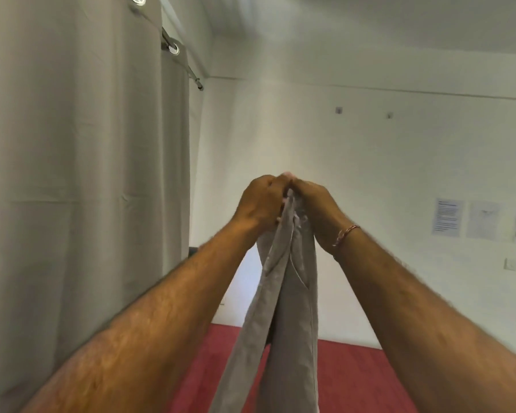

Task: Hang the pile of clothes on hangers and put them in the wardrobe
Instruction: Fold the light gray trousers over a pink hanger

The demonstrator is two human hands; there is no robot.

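hold: my left hand (261,202) and right hand (316,208) both clutch the top of the grey trousers (289,293), knuckles touching, raised above the red bed (355,380) | risk: 2 legs hang twisted, so I may fold them crooked | no hanger or wardrobe visible

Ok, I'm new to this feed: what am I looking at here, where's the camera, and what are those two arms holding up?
There is no machine: a person works with bare hands. The single camera sits on their head, looking forward. The left hand and right hand meet, fingers curled round the top of a grey garment, likely trousers, which hangs down between the forearms. Below is a red surface, on the left a beige curtain, and papers are stuck on the white wall. No hanger shows.
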